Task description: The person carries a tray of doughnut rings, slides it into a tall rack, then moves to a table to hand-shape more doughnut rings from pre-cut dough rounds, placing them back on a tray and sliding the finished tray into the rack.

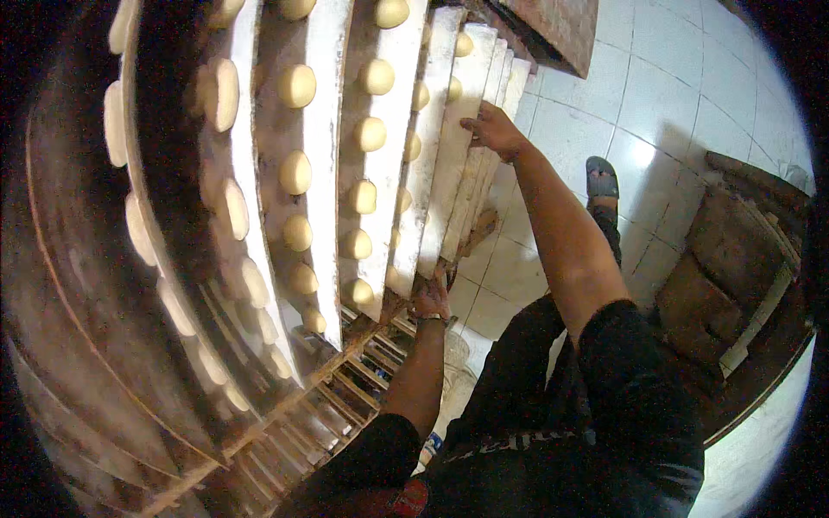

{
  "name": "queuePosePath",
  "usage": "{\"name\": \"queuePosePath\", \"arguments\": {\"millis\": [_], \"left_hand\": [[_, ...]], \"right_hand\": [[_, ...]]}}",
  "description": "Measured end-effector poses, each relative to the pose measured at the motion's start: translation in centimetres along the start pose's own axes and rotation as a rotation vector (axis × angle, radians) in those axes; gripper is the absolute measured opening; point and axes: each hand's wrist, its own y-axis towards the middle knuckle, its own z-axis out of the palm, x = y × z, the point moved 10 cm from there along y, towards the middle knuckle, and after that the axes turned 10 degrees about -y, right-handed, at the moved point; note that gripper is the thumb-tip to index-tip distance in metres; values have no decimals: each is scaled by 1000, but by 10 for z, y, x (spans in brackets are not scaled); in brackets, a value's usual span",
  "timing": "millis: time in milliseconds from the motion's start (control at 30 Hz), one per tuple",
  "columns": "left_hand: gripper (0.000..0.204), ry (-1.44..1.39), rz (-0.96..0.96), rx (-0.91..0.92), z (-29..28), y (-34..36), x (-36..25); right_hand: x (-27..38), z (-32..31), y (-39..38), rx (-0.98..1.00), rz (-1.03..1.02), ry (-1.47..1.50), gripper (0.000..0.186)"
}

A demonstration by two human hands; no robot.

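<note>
While most floured boards (321, 164) already carry dough balls (296, 85), gripping a bare board's (449, 164) lower end, left hand (429, 300) closed, right hand (492, 129) flat, fingers spread.

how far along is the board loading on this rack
Already in: several white boards carrying rows of pale dough balls sit side by side in the wooden rack. In hand: the right hand presses on the face of one floured board while the left hand grips its lower end at the rack. Left: that board is not seated, and a few thinner boards stand beside it.
</note>
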Motion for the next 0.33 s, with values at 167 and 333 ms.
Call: {"name": "queuePosePath", "arguments": {"millis": [167, 333], "left_hand": [[40, 366, 25, -827, 36, -19, 199], [39, 458, -409, -484, 16, -76, 195]], "right_hand": [[-59, -148, -59, -265, 101, -135, 45], [-53, -122, -84, -285, 166, -200, 36]]}}
